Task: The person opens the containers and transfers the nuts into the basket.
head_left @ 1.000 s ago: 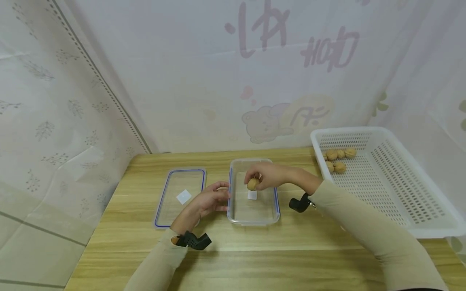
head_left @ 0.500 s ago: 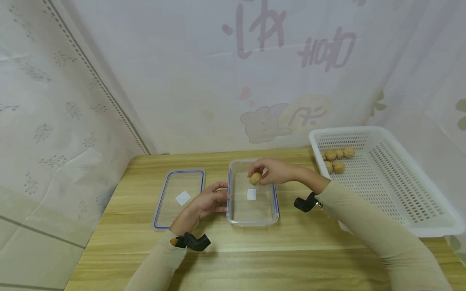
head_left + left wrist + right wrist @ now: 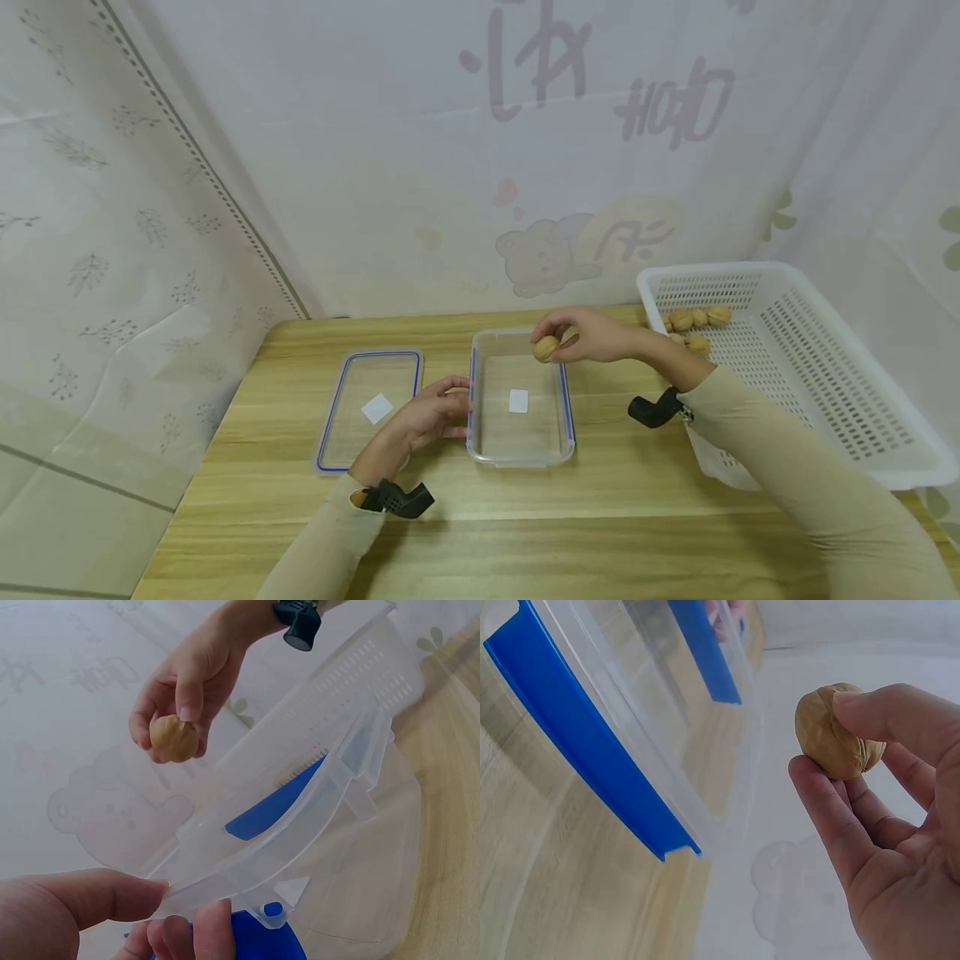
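A clear plastic container [image 3: 480,433] with blue clips stands in the middle of the wooden table, a white label on its floor. My left hand [image 3: 435,412] grips its left rim [image 3: 225,870] between thumb and fingers. My right hand [image 3: 581,335] hovers over the container's far right corner and pinches a walnut [image 3: 545,348] [image 3: 174,738] [image 3: 836,731] between thumb and fingers, above the rim. The container has no walnuts in it.
The container's clear lid [image 3: 371,404] with a blue seal lies flat to the left. A white perforated basket [image 3: 795,367] at the right holds several walnuts [image 3: 693,321] in its far corner. A printed curtain backs the table.
My right hand has lifted the walnut from low inside the container and carried it back and to the right, toward the basket. My left hand has stayed on the rim.
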A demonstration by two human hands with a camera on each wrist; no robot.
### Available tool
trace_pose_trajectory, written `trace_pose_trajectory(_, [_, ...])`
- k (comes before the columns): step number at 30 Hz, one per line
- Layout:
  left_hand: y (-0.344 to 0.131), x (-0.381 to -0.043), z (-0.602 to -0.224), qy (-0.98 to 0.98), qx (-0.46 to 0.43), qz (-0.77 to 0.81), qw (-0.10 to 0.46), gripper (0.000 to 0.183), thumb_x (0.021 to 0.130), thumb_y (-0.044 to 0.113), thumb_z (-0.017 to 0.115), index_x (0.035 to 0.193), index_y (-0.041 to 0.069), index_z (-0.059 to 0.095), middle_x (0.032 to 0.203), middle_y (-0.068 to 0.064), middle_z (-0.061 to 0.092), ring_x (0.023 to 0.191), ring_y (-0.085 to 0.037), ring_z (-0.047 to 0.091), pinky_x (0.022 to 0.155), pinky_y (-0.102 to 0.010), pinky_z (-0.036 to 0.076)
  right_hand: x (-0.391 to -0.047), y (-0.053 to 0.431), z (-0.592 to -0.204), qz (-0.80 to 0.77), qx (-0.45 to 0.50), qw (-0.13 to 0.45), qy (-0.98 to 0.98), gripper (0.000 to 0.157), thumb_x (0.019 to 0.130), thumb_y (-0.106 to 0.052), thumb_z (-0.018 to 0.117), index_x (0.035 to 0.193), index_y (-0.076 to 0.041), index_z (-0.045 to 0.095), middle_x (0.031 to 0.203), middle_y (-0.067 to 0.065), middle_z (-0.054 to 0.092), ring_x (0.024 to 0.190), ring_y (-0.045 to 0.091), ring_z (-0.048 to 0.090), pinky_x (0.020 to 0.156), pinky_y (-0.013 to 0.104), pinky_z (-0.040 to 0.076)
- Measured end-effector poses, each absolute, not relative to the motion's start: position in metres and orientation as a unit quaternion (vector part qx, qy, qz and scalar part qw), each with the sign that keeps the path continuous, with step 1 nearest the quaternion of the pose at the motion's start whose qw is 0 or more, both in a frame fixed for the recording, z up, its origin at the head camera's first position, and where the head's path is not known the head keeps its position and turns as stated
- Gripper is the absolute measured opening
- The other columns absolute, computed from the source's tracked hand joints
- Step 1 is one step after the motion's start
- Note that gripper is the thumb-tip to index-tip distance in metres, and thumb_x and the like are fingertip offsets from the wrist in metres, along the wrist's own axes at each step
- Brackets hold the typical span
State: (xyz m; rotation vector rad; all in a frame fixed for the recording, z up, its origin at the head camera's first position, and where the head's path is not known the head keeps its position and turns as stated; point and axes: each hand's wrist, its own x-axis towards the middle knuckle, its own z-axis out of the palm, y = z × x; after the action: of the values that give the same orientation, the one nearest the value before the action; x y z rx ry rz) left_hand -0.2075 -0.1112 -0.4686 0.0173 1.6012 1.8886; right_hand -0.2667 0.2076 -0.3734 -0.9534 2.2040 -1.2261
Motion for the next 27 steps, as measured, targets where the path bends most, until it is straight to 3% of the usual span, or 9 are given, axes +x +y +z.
trace_pose_trajectory(13, [-0.111, -0.210, -0.472, 0.617, 0.003, 0.717, 0.324, 0.045, 0.097, 0.001, 0.058, 0.138, 0.000, 0.041, 0.106, -0.006, 0.059, 0.089, -0.015, 0.061, 0.070, -0.027, 0.062, -0.268, 0.255, -0.360, -0.457, -0.289, 0.185, 0.821, 0.035, 0.093, 0.003, 0.070, 0.127, 0.002, 0.063, 0.125, 0.017, 0.060, 0.114, 0.030, 0.058, 0.092, 0.030, 0.059])
trace_pose_trajectory(18, [-0.110, -0.209, -0.471, 0.615, 0.006, 0.719, 0.325, 0.043, 0.097, 0.002, 0.058, 0.137, 0.001, 0.042, 0.102, -0.003, 0.058, 0.088, -0.014, 0.060, 0.070, -0.027, 0.062, -0.266, 0.279, -0.357, -0.454, -0.272, 0.157, 0.834, 0.034, 0.094, 0.003, 0.069, 0.128, 0.003, 0.063, 0.128, 0.017, 0.060, 0.113, 0.023, 0.056, 0.092, 0.028, 0.058])
trace_pose_trajectory(27, [-0.110, -0.208, -0.470, 0.613, -0.001, 0.721, 0.323, 0.041, 0.097, 0.002, 0.058, 0.135, 0.003, 0.043, 0.103, -0.003, 0.058, 0.087, -0.014, 0.060, 0.069, -0.027, 0.062, -0.261, 0.318, -0.351, -0.414, -0.259, 0.113, 0.866, 0.034, 0.095, -0.008, 0.072, 0.127, -0.004, 0.065, 0.116, 0.009, 0.064, 0.096, 0.015, 0.057, 0.073, 0.026, 0.055])
